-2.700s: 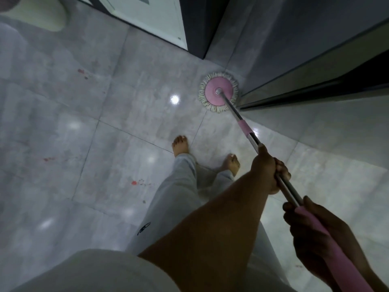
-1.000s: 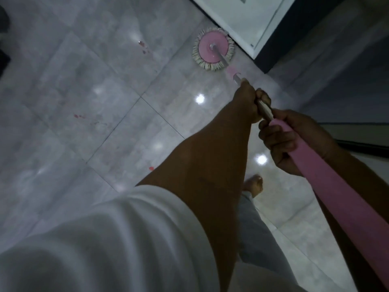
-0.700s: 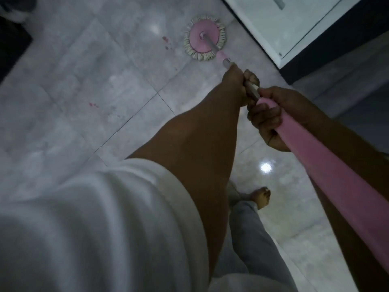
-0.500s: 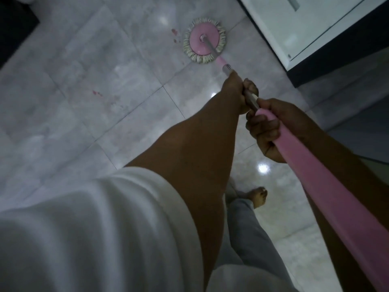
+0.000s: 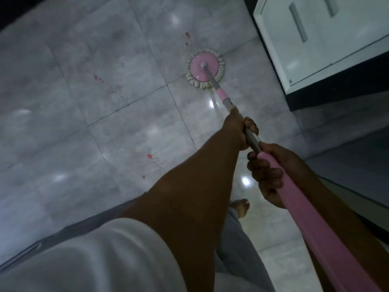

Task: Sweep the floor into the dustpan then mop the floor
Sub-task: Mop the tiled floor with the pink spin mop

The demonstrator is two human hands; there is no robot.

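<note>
A mop with a round pink head [image 5: 203, 68] fringed in pale strands lies flat on the grey tiled floor [image 5: 63, 123], just below a red stain [image 5: 187, 37]. Its metal and pink pole [image 5: 315, 224] runs down to the right. My left hand [image 5: 237, 127] grips the metal part of the pole. Lower on the pole, my right hand [image 5: 271, 171] holds the pink grip. More red stains sit at the left [image 5: 97, 78] and nearer my feet [image 5: 151, 157].
A white cabinet [image 5: 320, 39] with a dark base stands at the upper right, close to the mop head. A dark sill or track [image 5: 347, 186] runs along the right. My bare foot [image 5: 241, 206] and grey trouser leg are below the hands.
The mop head has swept from the wall at the right leftwards across the tiles, past the cabinet corner, and now rests by the red stain. Both hands have kept their hold on the pole.
</note>
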